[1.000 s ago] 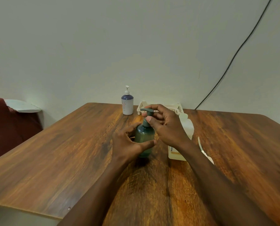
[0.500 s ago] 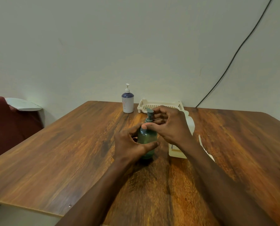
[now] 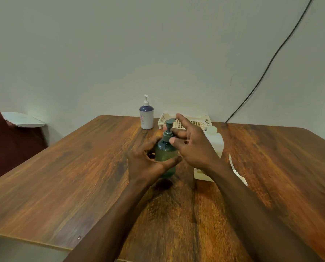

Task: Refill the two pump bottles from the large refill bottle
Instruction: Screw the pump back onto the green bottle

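A green pump bottle [image 3: 165, 156] stands upright at the middle of the wooden table [image 3: 82, 176], pump head on. My left hand [image 3: 146, 163] wraps around its body. My right hand [image 3: 194, 146] is beside the pump neck, fingers spread, thumb and fingertips touching the collar. Behind my right hand stands the large pale refill bottle [image 3: 215, 142], partly hidden. A second pump bottle [image 3: 146, 115], white with a blue shoulder, stands at the table's far edge.
A cream perforated tray [image 3: 199, 122] sits at the back by the wall. A white pump tube piece [image 3: 237, 172] lies on the table right of my forearm. A black cable [image 3: 267, 67] runs down the wall. A dark red chair [image 3: 10, 140] is at left.
My right hand has loosened from a closed grip on the pump head to spread fingers near the collar. The pump head has turned. The left hand keeps hold of the bottle.
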Demonstrator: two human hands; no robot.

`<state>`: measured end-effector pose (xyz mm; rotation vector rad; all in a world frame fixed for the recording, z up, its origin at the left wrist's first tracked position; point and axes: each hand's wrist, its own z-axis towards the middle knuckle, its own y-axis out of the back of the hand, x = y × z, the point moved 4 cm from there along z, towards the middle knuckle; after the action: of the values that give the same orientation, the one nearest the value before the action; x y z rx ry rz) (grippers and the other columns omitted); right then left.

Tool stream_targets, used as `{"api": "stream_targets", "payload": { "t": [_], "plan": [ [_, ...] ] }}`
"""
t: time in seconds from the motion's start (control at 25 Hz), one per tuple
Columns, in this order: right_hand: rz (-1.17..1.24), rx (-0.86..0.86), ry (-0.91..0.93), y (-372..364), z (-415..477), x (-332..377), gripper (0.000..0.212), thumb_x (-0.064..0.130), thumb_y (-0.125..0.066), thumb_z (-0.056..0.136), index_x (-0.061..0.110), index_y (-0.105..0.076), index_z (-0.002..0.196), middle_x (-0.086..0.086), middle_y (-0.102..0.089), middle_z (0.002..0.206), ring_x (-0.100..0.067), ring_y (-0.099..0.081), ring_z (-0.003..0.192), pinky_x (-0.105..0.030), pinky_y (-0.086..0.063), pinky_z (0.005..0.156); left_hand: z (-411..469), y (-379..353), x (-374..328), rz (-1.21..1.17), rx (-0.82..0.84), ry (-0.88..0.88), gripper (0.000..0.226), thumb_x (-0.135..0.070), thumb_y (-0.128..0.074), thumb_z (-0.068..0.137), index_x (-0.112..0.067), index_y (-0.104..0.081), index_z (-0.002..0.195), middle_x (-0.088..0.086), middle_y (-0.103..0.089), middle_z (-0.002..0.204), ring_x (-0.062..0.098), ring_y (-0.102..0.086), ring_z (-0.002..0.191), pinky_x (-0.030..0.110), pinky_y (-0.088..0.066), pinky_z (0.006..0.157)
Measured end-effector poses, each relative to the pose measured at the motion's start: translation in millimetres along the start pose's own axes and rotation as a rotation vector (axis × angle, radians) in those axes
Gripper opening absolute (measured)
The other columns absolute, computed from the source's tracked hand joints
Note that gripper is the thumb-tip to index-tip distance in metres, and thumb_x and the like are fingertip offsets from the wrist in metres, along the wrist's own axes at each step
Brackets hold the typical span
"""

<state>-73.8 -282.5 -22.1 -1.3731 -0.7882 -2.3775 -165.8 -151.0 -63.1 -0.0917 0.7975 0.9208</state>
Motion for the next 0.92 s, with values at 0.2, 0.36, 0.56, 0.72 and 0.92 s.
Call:
{"api": "stream_targets", "payload": {
  "t": [0.2,0.36,0.56,0.72,0.92],
  "plan": [
    [-0.196,-0.289,0.074,-1,-6,5,0.080,0.060,-0.092,0.058,0.034,-0.057,0.125,0.015,-0.068,0.095,0.003,-0.067,0.082,-0.009,-0.054,0.066,-2,-2,2,0.002,0.020,0.000,0.071,-0.038,-0.093,0.067,-0.024,-0.065,0.131,-0.010,-0.073,0.113,0.001,-0.070,0.097,0.008,-0.054,0.075],
    [-0.002,-0.099,0.049,-11,-3,4,0.071,0.049,-0.076,0.087,0.036,-0.043,0.148,0.001,-0.059,0.143,-0.007,-0.059,0.126,-0.015,-0.054,0.092,-1,-1,-1,-0.034,0.017,-0.034,0.082,-0.049,-0.088,0.066,-0.020,-0.062,0.139,-0.011,-0.070,0.121,-0.003,-0.069,0.103,0.011,-0.056,0.078],
    [-0.083,-0.245,0.117,-4,-6,7,0.069,0.035,-0.087,0.080,0.030,-0.055,0.141,0.008,-0.074,0.116,-0.002,-0.071,0.102,-0.017,-0.060,0.080,-3,0,-2,-0.038,0.045,-0.045,0.077,-0.056,-0.085,0.067,-0.024,-0.065,0.134,-0.014,-0.070,0.118,-0.001,-0.070,0.104,0.010,-0.055,0.079],
    [-0.302,-0.409,0.082,-4,-10,14,0.069,0.067,-0.086,0.062,0.035,-0.053,0.113,0.026,-0.059,0.088,0.009,-0.062,0.079,0.001,-0.046,0.064,-5,-5,-3,-0.025,0.061,-0.062,0.068,-0.057,-0.084,0.066,-0.015,-0.073,0.118,-0.009,-0.074,0.106,0.000,-0.071,0.097,0.012,-0.057,0.075],
    [0.109,-0.031,-0.024,-10,-5,6,0.065,0.030,-0.072,0.095,0.033,-0.040,0.151,0.003,-0.065,0.137,-0.008,-0.064,0.121,-0.025,-0.055,0.097,-1,-2,-4,-0.042,0.034,-0.063,0.081,-0.055,-0.085,0.068,-0.020,-0.063,0.138,-0.017,-0.069,0.120,-0.007,-0.068,0.104,0.009,-0.054,0.080]
  ]
}}
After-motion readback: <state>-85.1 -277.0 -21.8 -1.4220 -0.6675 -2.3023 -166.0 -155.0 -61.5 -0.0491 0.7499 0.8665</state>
